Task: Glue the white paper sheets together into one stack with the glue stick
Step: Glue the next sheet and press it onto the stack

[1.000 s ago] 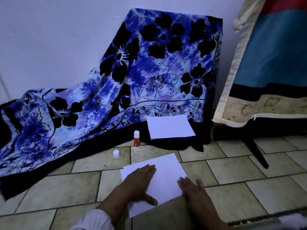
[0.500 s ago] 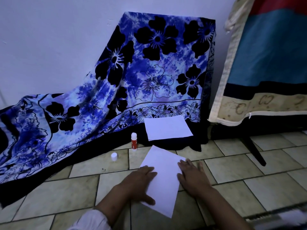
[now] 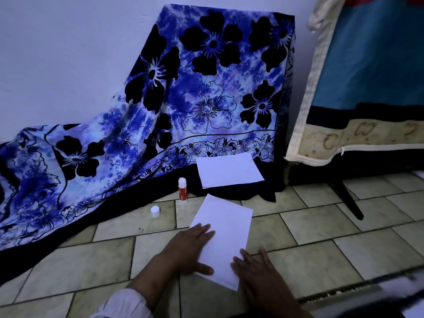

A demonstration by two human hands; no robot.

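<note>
**Fig. Pressing the sheet flat on tile: points of failure**

The floral cloth (image 3: pixel 160 99) carries the waiting sheets (image 3: pixel 229 171) at 12 o'clock, and its folds may let them slide. The near sheet (image 3: pixel 224 237) lies askew under my left hand (image 3: pixel 190 249) at 9 o'clock and my right hand (image 3: pixel 254 269) at 5. Both are flat and grasp nothing, so uneven pressure could skew it. The uncapped glue stick (image 3: pixel 182 189), at 11 o'clock, may dry out or topple. Its cap (image 3: pixel 155 211) could roll.

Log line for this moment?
left hand: flat on sheet | right hand: at sheet edge | glue stick: upright, uncapped | cap: on floor | spare sheets: on cloth
</note>
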